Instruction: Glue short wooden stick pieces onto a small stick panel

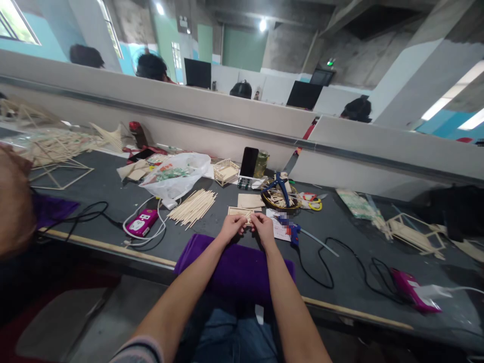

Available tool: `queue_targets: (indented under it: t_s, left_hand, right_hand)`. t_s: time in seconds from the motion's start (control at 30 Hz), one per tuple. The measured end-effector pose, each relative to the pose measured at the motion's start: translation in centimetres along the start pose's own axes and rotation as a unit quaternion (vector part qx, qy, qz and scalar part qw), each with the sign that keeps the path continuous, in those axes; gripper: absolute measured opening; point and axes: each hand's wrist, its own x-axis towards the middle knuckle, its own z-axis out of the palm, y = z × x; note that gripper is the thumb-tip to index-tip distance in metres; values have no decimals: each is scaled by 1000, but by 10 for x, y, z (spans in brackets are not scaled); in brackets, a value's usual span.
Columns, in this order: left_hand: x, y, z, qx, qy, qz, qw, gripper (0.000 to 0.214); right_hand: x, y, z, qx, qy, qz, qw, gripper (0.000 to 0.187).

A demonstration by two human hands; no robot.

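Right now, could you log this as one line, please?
left hand, right hand: pinch stick piece | near: purple cloth, stick bundle

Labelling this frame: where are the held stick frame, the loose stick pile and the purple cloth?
stick frame (246, 216): head view, middle of its visible part.
stick pile (192, 205): head view, middle of the pile.
purple cloth (238, 267): head view, bare middle area.

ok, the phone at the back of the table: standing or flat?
Standing: the phone rises on its short edge, beside the jar.
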Motion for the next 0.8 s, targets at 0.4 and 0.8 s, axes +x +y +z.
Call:
queue_targets:
  t_s: [0.4, 0.8]
  left_hand:
    - [-1, 0, 0, 13, -24, 9, 1000, 42]
    - [1, 0, -2, 32, -3, 20, 999, 36]
  right_hand:
    - [0, 0, 4, 4, -8, -9, 1000, 32]
    - [-8, -18, -26, -175, 102, -6, 979, 33]
